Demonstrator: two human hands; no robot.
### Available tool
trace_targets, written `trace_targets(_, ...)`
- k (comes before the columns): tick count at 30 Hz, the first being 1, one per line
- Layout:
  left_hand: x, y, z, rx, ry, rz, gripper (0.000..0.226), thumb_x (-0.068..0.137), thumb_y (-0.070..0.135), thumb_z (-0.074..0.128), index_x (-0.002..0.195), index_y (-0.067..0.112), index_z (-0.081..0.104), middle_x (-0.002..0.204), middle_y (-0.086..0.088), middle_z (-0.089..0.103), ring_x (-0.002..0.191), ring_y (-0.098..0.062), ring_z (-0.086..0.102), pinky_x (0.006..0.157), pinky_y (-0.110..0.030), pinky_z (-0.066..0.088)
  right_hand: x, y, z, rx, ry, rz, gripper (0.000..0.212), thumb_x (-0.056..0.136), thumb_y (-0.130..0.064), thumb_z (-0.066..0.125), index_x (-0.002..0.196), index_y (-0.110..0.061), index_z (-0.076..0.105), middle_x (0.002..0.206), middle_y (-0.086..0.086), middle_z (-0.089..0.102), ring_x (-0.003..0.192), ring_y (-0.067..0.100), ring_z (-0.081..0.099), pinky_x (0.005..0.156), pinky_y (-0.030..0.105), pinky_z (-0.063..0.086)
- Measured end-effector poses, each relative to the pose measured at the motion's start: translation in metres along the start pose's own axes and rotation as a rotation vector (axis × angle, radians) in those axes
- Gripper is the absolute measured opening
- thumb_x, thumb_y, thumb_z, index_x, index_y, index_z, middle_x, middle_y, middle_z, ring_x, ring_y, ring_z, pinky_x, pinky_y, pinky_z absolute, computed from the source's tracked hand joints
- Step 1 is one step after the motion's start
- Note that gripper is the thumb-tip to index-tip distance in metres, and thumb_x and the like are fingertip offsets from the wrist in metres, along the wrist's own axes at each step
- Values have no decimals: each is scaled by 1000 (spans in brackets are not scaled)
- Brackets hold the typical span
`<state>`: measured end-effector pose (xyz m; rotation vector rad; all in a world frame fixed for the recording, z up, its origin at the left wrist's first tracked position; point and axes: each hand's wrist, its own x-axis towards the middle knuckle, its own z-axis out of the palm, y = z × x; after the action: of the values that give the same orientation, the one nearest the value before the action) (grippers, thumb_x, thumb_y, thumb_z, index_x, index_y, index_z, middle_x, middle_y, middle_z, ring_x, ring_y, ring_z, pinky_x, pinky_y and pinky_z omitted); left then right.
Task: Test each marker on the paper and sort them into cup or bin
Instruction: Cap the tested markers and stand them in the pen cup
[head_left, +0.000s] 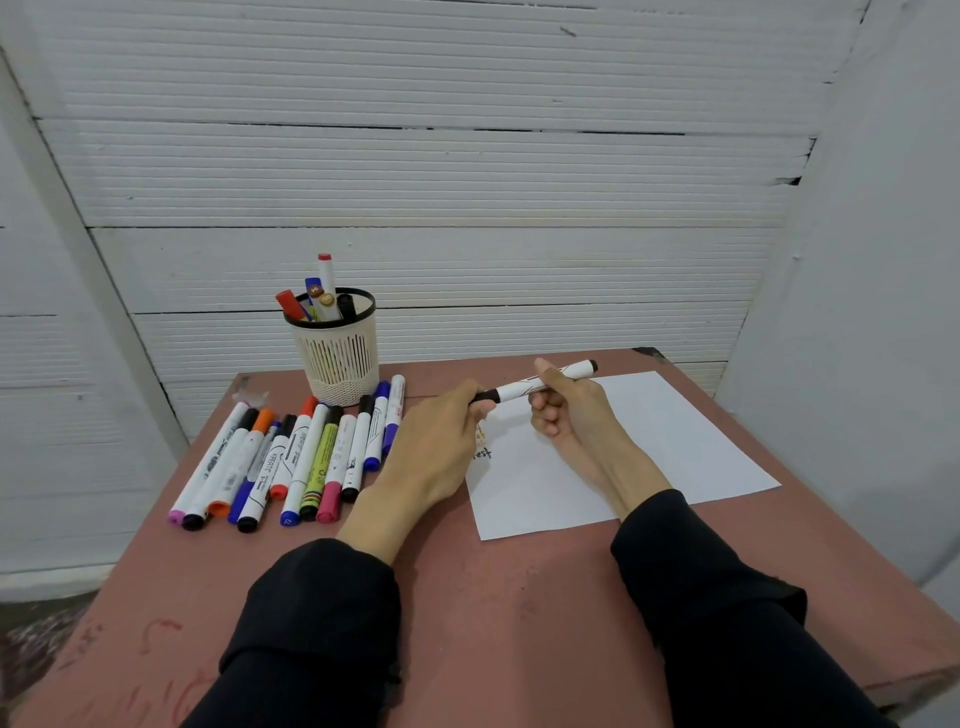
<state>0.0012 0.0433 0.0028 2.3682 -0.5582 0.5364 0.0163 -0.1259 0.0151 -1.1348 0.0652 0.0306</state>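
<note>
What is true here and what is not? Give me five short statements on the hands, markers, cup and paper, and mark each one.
1. Both hands hold one marker. True: left hand at the black cap end, right hand round the barrel.
2. The cup is empty. False: several markers stand in it.
3. The paper is blank. False: writing shows by the left hand.
4. A row of markers lies left of the paper. True.
5. The cup lies tipped over. False: it stands upright.
</note>
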Motion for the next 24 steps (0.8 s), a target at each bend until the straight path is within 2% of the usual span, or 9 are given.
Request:
trace_targets(3, 1, -5, -2, -28, -36, -28, 21, 102, 28, 39, 84, 19, 46, 60, 6, 46, 60, -16, 43, 57, -35, 30, 1, 1, 1, -15, -34, -11, 21, 94, -20, 62, 76, -9, 57, 59, 6, 51, 44, 9, 39, 42, 19, 30)
trace_targets(5, 3, -8, -1, -203, -31, -82, 17, 101, 27, 43, 94, 21, 57, 69, 7, 55, 65, -12, 50, 62, -29, 39, 1, 3, 5, -10, -22, -12, 21, 95, -20, 61, 78, -8, 58, 60, 5, 53, 46, 8, 42, 43, 19, 32)
trace_targets(9, 10, -1, 1, -623, 170, -219, 8, 90, 17, 64, 97, 19, 68, 90, 7, 70, 85, -6, 64, 73, -15, 48, -1, 4, 4, 99, 43, 1, 14, 91, -19, 66, 87, -6, 62, 67, 4, 59, 54, 9, 48, 49, 19, 38)
trace_targets(11, 11, 4, 2, -767, 214, -290, 12, 86, 21, 70, 96, 16, 70, 93, 3, 72, 92, -11, 66, 77, -17, 49, 0, 6, 1, 81, 75, -13, 18, 91, -22, 67, 96, -6, 61, 73, 4, 61, 58, 9, 49, 52, 20, 40)
trace_targets(13, 13, 7, 1, -869, 235, -338, 13, 85, 26, 72, 95, 18, 71, 95, 3, 73, 98, -15, 66, 86, -30, 51, 3, 10, -1, -147, 175, -60, 27, 94, -33, 62, 106, -8, 57, 76, 5, 65, 60, 11, 52, 56, 22, 42)
trace_targets(15, 13, 10, -3, -902, 286, -338, 6, 87, 25, 69, 93, 23, 70, 94, 7, 72, 99, -16, 65, 90, -36, 51, 3, 16, -2, -512, 291, -158, 28, 99, -38, 50, 107, -12, 54, 82, 7, 67, 67, 16, 57, 61, 26, 42)
trace_targets(19, 9, 22, -16, -801, 383, -234, 7, 95, 17, 57, 98, 19, 64, 93, 13, 68, 95, -2, 62, 84, -16, 45, 0, 25, -7, -1098, 262, -420, 24, 101, -19, 40, 93, -8, 59, 87, 5, 60, 80, 21, 54, 66, 31, 41)
trace_targets(22, 6, 26, -24, -624, 420, -135, 11, 98, 16, 53, 105, 16, 61, 99, 11, 64, 94, 6, 58, 80, -6, 41, 0, 32, -5, -1355, 135, -488, 22, 100, -14, 44, 104, -7, 65, 104, 6, 61, 98, 22, 55, 82, 30, 46)
trace_targets(24, 7, 25, -28, -545, 442, -79, 15, 99, 16, 51, 110, 13, 61, 104, 7, 64, 98, 5, 57, 81, -6, 40, 0, 36, -4, -1445, 42, -494, 25, 100, -16, 46, 115, -10, 65, 117, 4, 61, 109, 22, 53, 93, 31, 44)
